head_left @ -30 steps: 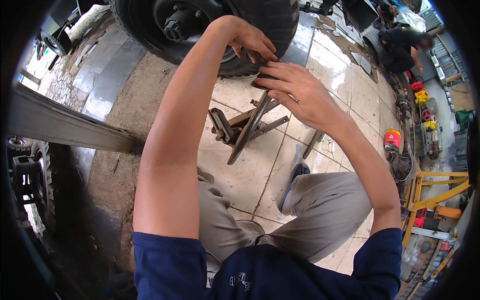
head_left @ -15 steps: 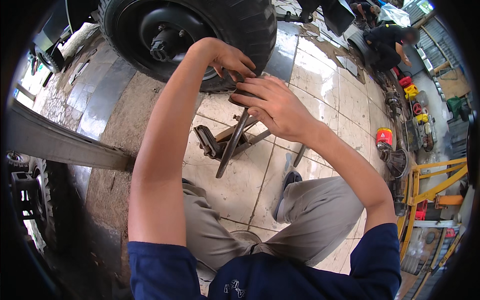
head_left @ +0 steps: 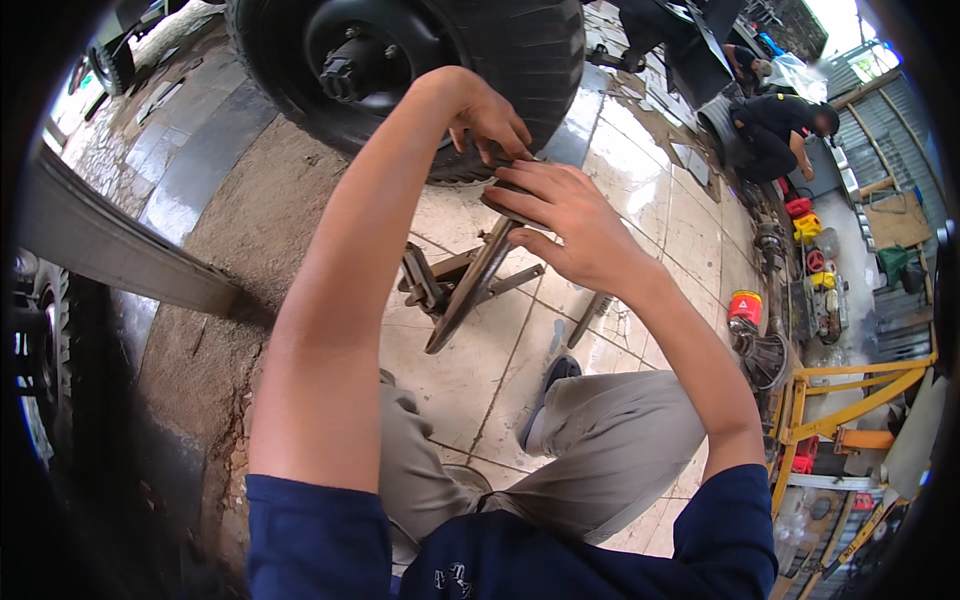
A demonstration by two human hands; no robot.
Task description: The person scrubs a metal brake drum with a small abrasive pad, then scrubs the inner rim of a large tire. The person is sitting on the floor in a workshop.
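A metal stand (head_left: 478,278) with splayed legs is on the tiled floor between my feet and the big tyre. At its top sits a dark flat piece (head_left: 518,206), partly covered by my fingers. My right hand (head_left: 580,215) lies over this piece, fingers stretched across it and thumb apart below. Reaching in from the far side, my left hand (head_left: 490,122) bends downward at the wrist. Its fingers are loosely curved and apart, the tips close to my right fingertips. Whether they touch the dark piece is hidden. Beyond stands the black wheel (head_left: 400,75) with its hub.
A grey beam (head_left: 120,240) slants in from the left over bare ground (head_left: 260,190). Along the right lie a red can (head_left: 745,306), axle parts (head_left: 762,358) and a yellow metal frame (head_left: 850,405). A person in dark clothes (head_left: 770,130) crouches at the far right.
The view has shifted, so the wheel and my hands sit farther right in the picture. My right thumb stands more apart from the fingers. Both hands remain at the stand's top.
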